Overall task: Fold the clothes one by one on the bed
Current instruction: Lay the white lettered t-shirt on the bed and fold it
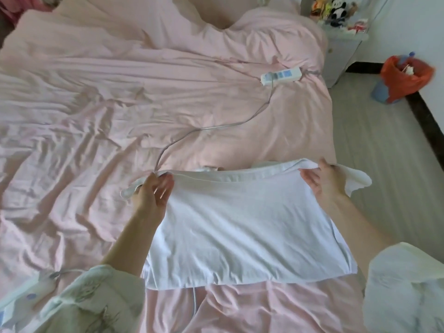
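Low in the frame's centre, I pinch the white shirt (249, 227) at its far corners, left hand (153, 191) and right hand (324, 181) (sleeves tucked behind). Next: fold it evenly toward me.

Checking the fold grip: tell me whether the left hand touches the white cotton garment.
Touching. The head view shows the left hand pinching the white cotton garment's upper left edge.

A pale floor (384, 145) is seen beside the bed (144, 104); a white nightstand (341, 51) is set against a white wall (408, 25).
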### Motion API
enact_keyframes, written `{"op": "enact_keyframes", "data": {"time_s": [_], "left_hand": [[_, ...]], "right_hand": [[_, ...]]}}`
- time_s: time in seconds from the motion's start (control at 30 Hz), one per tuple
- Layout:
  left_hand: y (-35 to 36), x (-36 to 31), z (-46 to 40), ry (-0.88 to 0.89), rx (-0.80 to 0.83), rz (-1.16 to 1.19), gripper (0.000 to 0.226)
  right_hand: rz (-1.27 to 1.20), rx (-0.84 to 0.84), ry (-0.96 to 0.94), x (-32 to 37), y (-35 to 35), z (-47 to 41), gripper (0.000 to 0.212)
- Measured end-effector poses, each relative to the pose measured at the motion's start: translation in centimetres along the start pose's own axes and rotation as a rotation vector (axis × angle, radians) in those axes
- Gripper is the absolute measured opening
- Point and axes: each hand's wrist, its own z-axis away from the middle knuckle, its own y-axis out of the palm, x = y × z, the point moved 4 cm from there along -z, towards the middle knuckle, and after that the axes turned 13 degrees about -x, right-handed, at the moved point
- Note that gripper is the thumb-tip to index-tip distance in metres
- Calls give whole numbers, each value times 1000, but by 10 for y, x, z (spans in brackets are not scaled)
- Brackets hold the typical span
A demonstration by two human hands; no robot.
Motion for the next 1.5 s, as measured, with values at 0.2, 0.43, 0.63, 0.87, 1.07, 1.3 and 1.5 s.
{"op": "enact_keyframes", "data": {"time_s": [0.2,0.43,0.63,0.87,1.07,1.3,1.5], "left_hand": [[-31,44,-24,0,-26,-339,27],[-156,109,1,-15,-363,-739,36],[-208,132,25,-216,-343,-868,67],[-184,115,17,-167,-284,-232,44],[-122,78,52,364,-310,-510,10],[6,112,157,902,269,-746,18],[45,223,213,628,1010,-1225,26]], "right_hand": [[341,46,15,-60,-1,-10,34],[862,235,-789,-152,-11,67,30],[1342,453,-1236,-232,-55,124,44],[1514,522,-1284,-220,-70,114,45],[1305,590,-981,-185,-77,109,36],[458,314,130,-127,-101,71,27],[-16,223,434,-96,-149,27,68]]}}
